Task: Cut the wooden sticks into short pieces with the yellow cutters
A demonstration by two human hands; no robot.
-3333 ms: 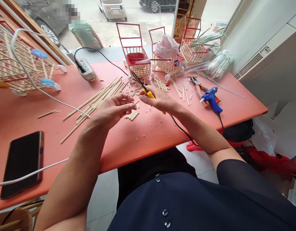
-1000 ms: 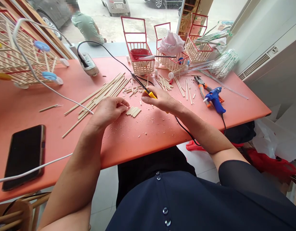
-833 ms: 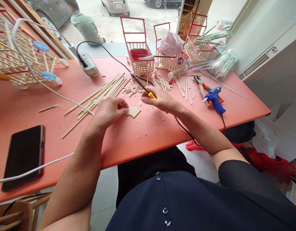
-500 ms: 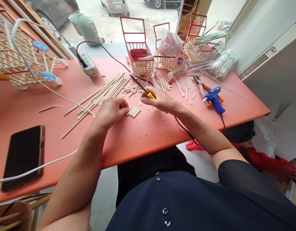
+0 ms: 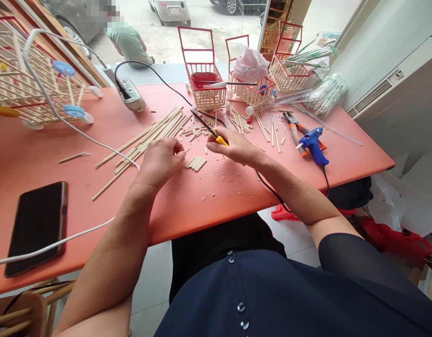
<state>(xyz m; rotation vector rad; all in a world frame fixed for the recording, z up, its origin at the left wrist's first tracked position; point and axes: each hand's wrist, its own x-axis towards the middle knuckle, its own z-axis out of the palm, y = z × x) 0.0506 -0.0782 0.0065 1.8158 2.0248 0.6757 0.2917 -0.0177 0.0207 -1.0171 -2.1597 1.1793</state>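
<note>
My right hand point(image 5: 233, 146) is closed around a soldering iron point(image 5: 207, 125) with a yellow grip, its dark shaft pointing away to the upper left. Its black cord drops over the table's front edge. My left hand point(image 5: 164, 161) has curled fingers pinched together; what they hold, if anything, is too small to make out. Just right of the left fingertips, a row of short wooden sticks point(image 5: 196, 163) lies side by side. Beyond it are scattered cut pieces point(image 5: 194, 133), and a pile of long sticks point(image 5: 149, 138) lies behind the left hand.
Stick carts, including one with a red bowl point(image 5: 206, 79), stand at the back. Pliers point(image 5: 293, 128) and a blue glue gun point(image 5: 313, 146) lie right. A phone point(image 5: 36, 227), white cable point(image 5: 85, 140) and power strip point(image 5: 130, 96) are left. A person point(image 5: 129, 44) sits outside.
My left hand has lifted slightly away from the row of short sticks, up and to the left, uncovering the row's left end. My right hand stays in place with the soldering iron.
</note>
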